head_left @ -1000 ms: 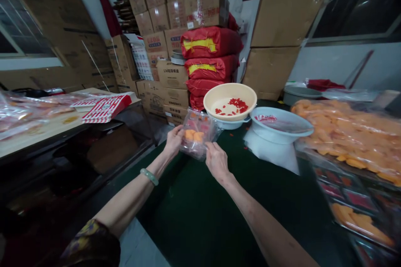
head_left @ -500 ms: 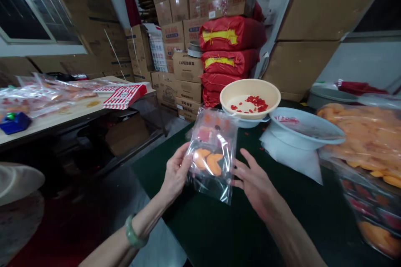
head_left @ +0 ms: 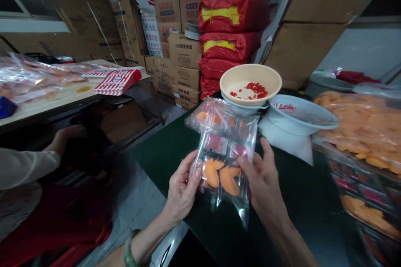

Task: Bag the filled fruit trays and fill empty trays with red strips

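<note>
A clear plastic bag [head_left: 221,171] is held up over the dark green table [head_left: 163,150]. Through it show orange dried slices at the bottom, red packets in the middle and smaller orange pieces above. My left hand [head_left: 183,190] pinches its left edge, thumb in front. My right hand [head_left: 265,183] grips the right edge with the thumb on the front; its other fingers are partly hidden behind. A second packed bag [head_left: 200,113] lies on the table just behind the held one.
A cream basin [head_left: 230,83] with red dried berries stands behind, beside a pale blue basin [head_left: 319,117] holding packets. Large bags of orange slices [head_left: 369,129] and more packed bags [head_left: 366,208] lie at right. Another person's sleeve [head_left: 28,167] shows at left, near a side table [head_left: 59,96].
My right hand, loose at the bag's edge before, now grips it. The bag has come closer and faces me more squarely. The view has tilted down, and a person's arm shows at left.
</note>
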A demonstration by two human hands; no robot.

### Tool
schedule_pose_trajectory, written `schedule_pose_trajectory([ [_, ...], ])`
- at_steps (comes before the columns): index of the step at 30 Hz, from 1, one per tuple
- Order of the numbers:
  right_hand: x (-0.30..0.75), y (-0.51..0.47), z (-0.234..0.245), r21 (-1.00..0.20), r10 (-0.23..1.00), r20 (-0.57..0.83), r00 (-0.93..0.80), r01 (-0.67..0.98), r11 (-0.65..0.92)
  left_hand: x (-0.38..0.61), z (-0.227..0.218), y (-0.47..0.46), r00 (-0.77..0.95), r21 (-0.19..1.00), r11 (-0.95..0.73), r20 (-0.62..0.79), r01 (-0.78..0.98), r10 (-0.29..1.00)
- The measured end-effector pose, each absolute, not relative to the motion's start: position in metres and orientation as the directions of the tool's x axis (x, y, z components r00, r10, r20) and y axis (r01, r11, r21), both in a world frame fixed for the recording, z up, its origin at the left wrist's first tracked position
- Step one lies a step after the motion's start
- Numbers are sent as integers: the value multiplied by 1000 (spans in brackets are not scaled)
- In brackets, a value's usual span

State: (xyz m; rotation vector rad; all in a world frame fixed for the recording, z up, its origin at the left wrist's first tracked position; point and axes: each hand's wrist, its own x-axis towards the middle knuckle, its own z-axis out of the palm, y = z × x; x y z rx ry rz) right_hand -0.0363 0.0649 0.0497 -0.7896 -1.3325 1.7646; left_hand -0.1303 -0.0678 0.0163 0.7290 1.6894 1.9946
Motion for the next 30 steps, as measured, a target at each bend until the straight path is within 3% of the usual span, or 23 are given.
schedule_pose_trajectory([
  [3, -16, 63, 48, -911, 796, -160, -584, -224, -347, -126, 18, -73, -735, 985, -166, 86, -37, 673],
  [7, 19, 59, 26, -905, 764, -260, -591, -128, -407, -117, 4, -81, -545, 999, 36, -39, -16, 837],
  [10, 37, 56, 1, -899, 800, -309, -514, -116, -422, -109, -10, -77, -464, 943, 140, 17, 301, 886],
  [13, 44, 55, -20, -870, 774, -363, -519, -109, -481, -100, -19, -60, -437, 763, 159, 176, 627, 882],
  [16, 47, 56, -28, -845, 759, -380, -529, -135, -517, -95, -22, -43, -383, 641, 183, 188, 745, 904],
  [18, 48, 57, -28, -834, 760, -387, -522, -154, -530, -97, -22, -40, -357, 631, 160, 198, 759, 913],
  [21, 51, 59, -25, -794, 758, -433, -487, -192, -577, -102, -14, -53, -288, 612, 32, 324, 790, 901],
  [23, 51, 63, -22, -762, 753, -479, -452, -212, -612, -101, -2, -67, -119, 550, -133, 398, 824, 910],
  [26, 47, 70, -17, -730, 720, -527, -452, -194, -656, -97, 15, -79, 212, 412, -330, 305, 849, 928],
  [28, 41, 76, -8, -705, 657, -546, -519, -138, -695, -96, 23, -75, 262, 329, -331, 239, 884, 935],
  [30, 35, 84, 8, -674, 573, -576, -583, -59, -737, -101, 31, -64, 220, 322, -297, 255, 899, 942],
])
